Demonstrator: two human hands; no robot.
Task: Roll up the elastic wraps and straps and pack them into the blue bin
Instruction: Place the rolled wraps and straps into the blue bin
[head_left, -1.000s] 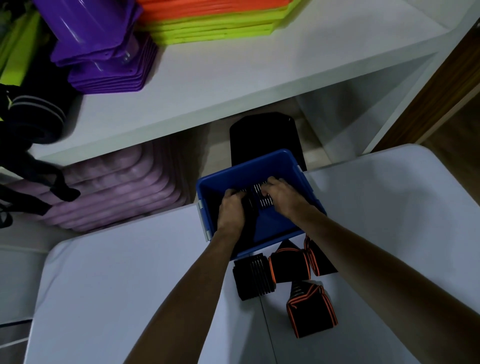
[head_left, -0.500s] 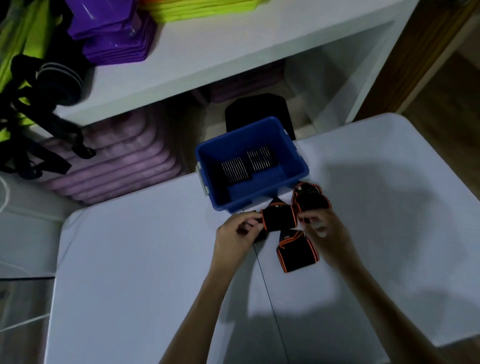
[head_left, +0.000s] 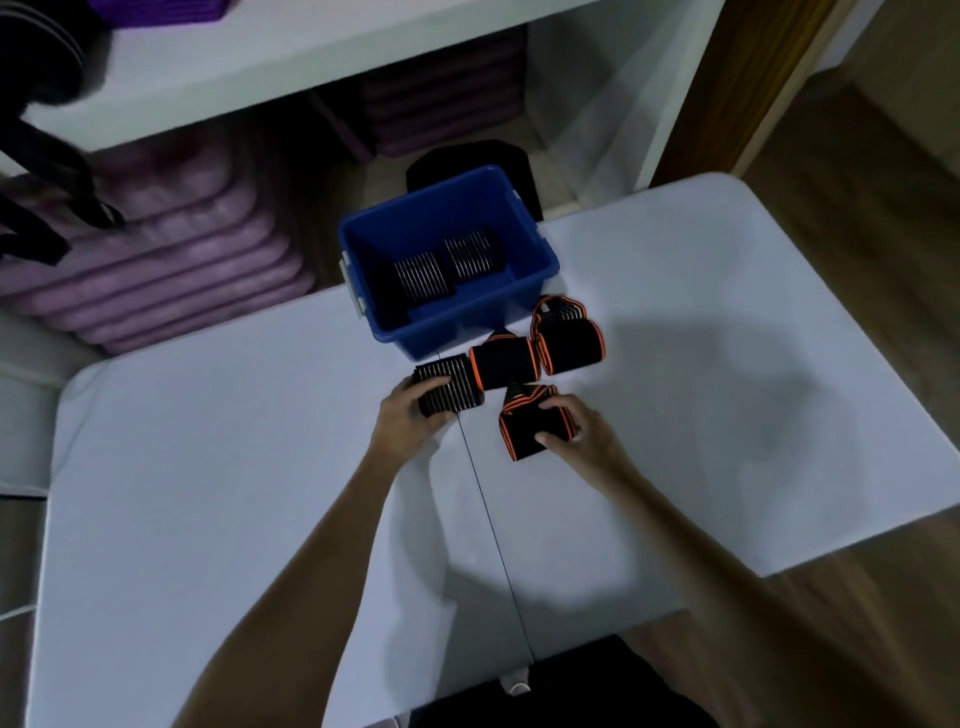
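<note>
Elastic rolls: left hand (head_left: 402, 421) gripping striped roll (head_left: 448, 389), right hand (head_left: 582, 434) gripping orange-edged roll (head_left: 530, 428); loosening grips risking unrolling before blue bin (head_left: 540, 262).

The bin (head_left: 524, 291) stood at the worktop's (head_left: 208, 467) far edge, two rolled wraps (head_left: 447, 265) side by side in it. Before it lay four more rolls (head_left: 506, 364) — the hands (head_left: 405, 421) on the nearest two.

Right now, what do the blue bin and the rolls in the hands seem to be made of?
Blue bin: probably moulded plastic, with smooth, slightly glossy walls.
Striped roll: seemingly ribbed elastic fabric, black with pale lines, matte.
Orange-edged roll: likely woven elastic, matte black with stitched orange borders.
</note>
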